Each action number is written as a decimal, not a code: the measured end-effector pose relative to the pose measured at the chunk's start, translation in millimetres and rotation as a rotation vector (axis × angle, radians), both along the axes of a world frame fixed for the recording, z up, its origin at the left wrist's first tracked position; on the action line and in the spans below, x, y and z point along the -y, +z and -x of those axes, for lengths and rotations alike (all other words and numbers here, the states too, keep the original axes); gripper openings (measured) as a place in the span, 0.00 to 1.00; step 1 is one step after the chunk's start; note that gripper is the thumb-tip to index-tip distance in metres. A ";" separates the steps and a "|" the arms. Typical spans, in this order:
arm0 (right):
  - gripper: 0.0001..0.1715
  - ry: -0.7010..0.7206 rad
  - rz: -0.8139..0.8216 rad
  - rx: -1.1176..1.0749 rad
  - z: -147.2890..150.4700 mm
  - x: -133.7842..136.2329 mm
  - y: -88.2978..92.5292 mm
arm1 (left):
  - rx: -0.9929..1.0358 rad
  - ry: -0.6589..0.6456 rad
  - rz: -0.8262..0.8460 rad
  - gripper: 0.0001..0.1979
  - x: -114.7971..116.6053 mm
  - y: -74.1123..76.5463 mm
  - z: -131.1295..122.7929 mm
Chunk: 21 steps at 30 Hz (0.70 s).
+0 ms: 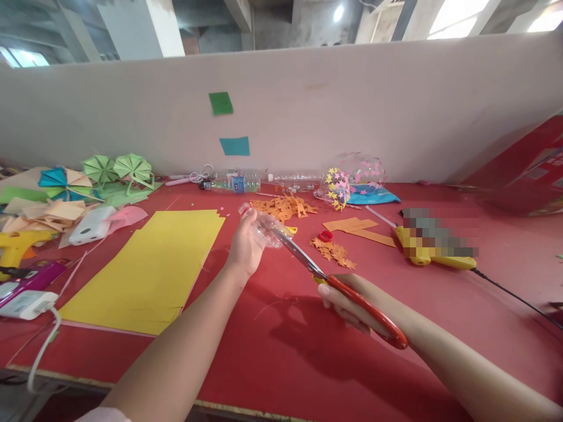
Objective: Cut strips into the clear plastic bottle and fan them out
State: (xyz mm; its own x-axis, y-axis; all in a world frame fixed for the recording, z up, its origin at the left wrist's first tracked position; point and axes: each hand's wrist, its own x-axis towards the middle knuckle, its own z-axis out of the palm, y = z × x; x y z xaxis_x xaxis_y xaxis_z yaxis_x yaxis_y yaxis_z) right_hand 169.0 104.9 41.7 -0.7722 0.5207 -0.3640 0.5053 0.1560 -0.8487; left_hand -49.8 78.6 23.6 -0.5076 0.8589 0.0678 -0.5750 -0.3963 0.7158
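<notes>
The left hand has its grip around the neck end of a clear bottle, held above the middle of the red counter. The right hand grasps scissors by the orange-red handles, their blades pointing toward the far edge and meeting the bottle's wider end. Whether a blade lies inside the plastic, I cannot tell.

Beyond the bottle lies a pile of orange stars; a smaller heap sits to its right, nearer the near edge, with a red ring at its top. Orange strips lie just beyond that heap. Yellow paper is stacked left of the left hand, reaching toward the near edge.

Along the far edge, by the wall, lie a labelled bottle and a star-covered bottle, the latter beside a blue packet. Two green paper fans stand toward the far left corner. A yellow tool rests toward the right edge, its cord trailing away.
</notes>
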 end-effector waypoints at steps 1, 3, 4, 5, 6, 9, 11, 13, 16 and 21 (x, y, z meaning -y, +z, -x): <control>0.31 -0.002 -0.007 -0.006 -0.2 0.0 -0.2 | -0.007 -0.004 0.000 0.08 0.4 0.3 -1.2; 0.30 -0.025 -0.006 -0.003 0.3 0.4 0.6 | -0.020 -0.006 0.002 0.08 1.2 1.0 -3.2; 0.30 -0.039 -0.004 0.007 1.1 0.9 1.6 | -0.027 -0.004 0.003 0.08 1.6 1.2 -3.7; 0.30 -0.049 -0.002 0.026 2.1 1.4 2.9 | -0.032 -0.001 0.006 0.08 1.8 1.4 -4.0; 0.30 -0.061 -0.004 0.051 3.3 2.1 4.3 | -0.034 0.002 0.011 0.08 2.0 1.5 -4.1; 0.29 -0.106 -0.020 0.142 6.7 4.3 7.8 | -0.034 0.011 0.014 0.08 1.9 1.4 -3.6; 0.29 -0.116 -0.007 0.165 7.8 5.4 8.7 | -0.030 0.017 0.009 0.08 1.6 1.6 -3.2; 0.28 -0.113 0.002 0.150 7.4 5.8 7.8 | -0.024 0.016 0.009 0.08 1.5 2.2 -3.0; 0.29 -0.098 0.008 0.128 5.0 4.7 3.2 | -0.022 0.018 0.007 0.08 1.6 3.3 -2.7; 0.31 -0.026 -0.015 0.019 0.1 -0.1 -10.0 | -0.058 0.013 -0.007 0.09 1.4 1.4 -4.2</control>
State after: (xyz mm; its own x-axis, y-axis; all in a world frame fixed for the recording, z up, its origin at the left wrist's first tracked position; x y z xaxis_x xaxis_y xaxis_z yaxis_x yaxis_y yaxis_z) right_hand 168.9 105.0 31.7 -0.7511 0.5462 -0.3708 0.5257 0.1551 -0.8364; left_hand -45.5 77.2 25.0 -0.5141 0.8515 0.1031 -0.5276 -0.4086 0.7448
